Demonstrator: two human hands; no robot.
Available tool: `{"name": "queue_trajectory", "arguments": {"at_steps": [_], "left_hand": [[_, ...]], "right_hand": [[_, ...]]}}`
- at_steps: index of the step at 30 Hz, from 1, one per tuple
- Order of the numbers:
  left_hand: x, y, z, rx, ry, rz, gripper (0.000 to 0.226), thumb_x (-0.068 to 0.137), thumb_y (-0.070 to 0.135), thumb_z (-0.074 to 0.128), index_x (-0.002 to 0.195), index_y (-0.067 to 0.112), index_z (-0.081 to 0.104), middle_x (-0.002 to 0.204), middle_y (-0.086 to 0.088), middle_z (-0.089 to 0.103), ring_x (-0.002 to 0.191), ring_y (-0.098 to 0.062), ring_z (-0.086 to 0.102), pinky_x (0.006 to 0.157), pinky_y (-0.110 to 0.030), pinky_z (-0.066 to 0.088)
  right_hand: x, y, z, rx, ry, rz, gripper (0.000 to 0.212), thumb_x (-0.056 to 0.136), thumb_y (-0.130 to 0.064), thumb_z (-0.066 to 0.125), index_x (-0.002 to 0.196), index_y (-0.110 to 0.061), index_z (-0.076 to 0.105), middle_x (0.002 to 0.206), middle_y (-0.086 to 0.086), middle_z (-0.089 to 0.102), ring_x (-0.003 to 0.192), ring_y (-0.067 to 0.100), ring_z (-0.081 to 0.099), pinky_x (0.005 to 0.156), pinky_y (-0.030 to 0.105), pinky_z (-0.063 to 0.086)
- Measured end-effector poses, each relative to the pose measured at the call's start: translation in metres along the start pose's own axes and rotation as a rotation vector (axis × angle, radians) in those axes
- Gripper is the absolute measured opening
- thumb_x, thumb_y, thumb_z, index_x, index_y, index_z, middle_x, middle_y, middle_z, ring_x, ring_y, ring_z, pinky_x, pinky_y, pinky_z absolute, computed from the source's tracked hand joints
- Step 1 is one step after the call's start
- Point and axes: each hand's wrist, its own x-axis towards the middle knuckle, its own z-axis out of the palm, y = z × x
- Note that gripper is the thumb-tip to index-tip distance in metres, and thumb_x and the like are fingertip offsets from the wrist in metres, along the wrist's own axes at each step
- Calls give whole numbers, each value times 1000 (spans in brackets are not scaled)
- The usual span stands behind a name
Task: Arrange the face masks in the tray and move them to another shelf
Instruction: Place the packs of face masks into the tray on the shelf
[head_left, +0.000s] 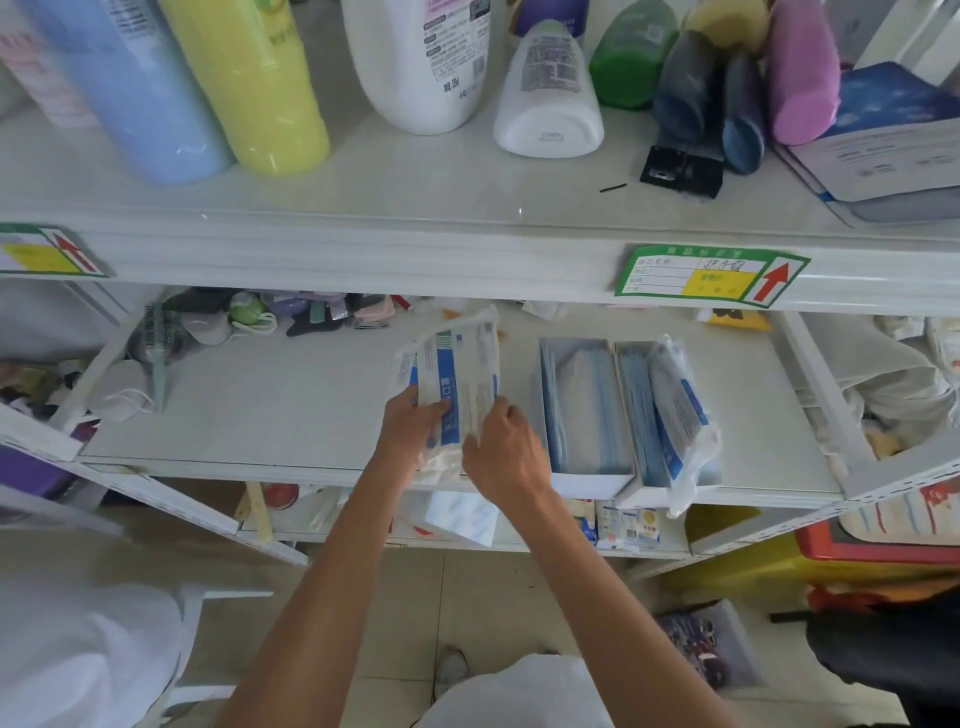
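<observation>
- Fingers of the left hand are curling round the near end of a bundle of mask packs, gripping it; the right hand is pinching the same bundle from the other side.
- Both hands are holding the bundle on edge on the middle shelf, just left of two white trays.
- Squaring the packs' edges together before sliding them toward a tray is probably going to help them drop in cleanly.
- Blue masks are sitting in both trays, and a loose pack is leaning on the right one, so room is looking tight.
- A hairbrush and small clutter are lying far left; bottles are standing on the shelf above.
</observation>
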Motion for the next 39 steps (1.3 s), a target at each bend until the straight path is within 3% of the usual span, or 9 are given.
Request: {"name": "queue_trajectory", "arguments": {"at_steps": [4,8,13,20,25,30,34,36,39], "left_hand": [[16,-25,-3,296,-22,96,25,88,13,65,113,11,67,101,-5,72,93,-31,71,76,-40,61],[42,-65,-1,770,93,284,58,86,55,61,138,34,45,123,-1,59,111,-26,55,100,-47,46],[19,-85,-10,849,-17,528,55,107,42,32,159,30,16,167,3,16,155,-18,5,124,-48,13],[42,-86,-27,1165,65,456,59,104,40,28,159,23,15,168,-7,13,155,-29,6,123,-53,17],[15,-39,23,958,64,379,65,100,26,47,158,15,20,167,-9,14,154,-29,11,125,-49,11],[-32,-13,85,557,-309,349,58,107,47,30,158,21,24,165,3,25,150,-15,27,123,-34,18],[-51,-17,106,471,-450,304,64,107,46,32,161,23,8,166,4,19,148,-13,28,117,-30,24],[-53,-21,108,465,-449,329,75,100,59,30,161,24,5,167,4,16,145,-5,25,117,-29,22],[-51,-23,110,461,-434,300,97,83,82,26,161,27,7,166,8,17,145,-8,28,115,-30,24]], "right_hand": [[9,4,44,48,-54,9,82,95,-20,61,157,-12,7,154,14,28,137,34,42,102,46,49],[15,28,80,-180,-144,-9,71,106,-40,35,161,-23,-8,167,13,-19,155,33,-12,126,51,8],[15,37,103,-270,-197,-40,70,107,-44,22,158,-23,-22,164,5,-31,151,28,-27,125,55,-4],[31,15,56,-69,-316,-81,74,104,-25,48,162,-14,5,170,10,-4,156,26,-5,126,41,7],[25,7,-12,145,-104,-38,59,98,-19,54,154,-15,37,159,3,37,144,21,39,111,30,37],[15,19,-96,181,252,-52,38,91,-7,56,127,-15,67,128,8,68,110,25,67,94,30,52],[-1,54,-157,120,514,140,41,86,-3,56,122,-18,69,117,9,72,99,26,68,90,30,53],[-8,75,-175,-19,438,288,39,86,-7,60,124,-13,63,123,12,67,109,33,62,95,39,49],[-15,97,-179,-42,216,445,19,89,-13,64,102,-7,51,105,15,61,88,31,55,77,38,47]]}}
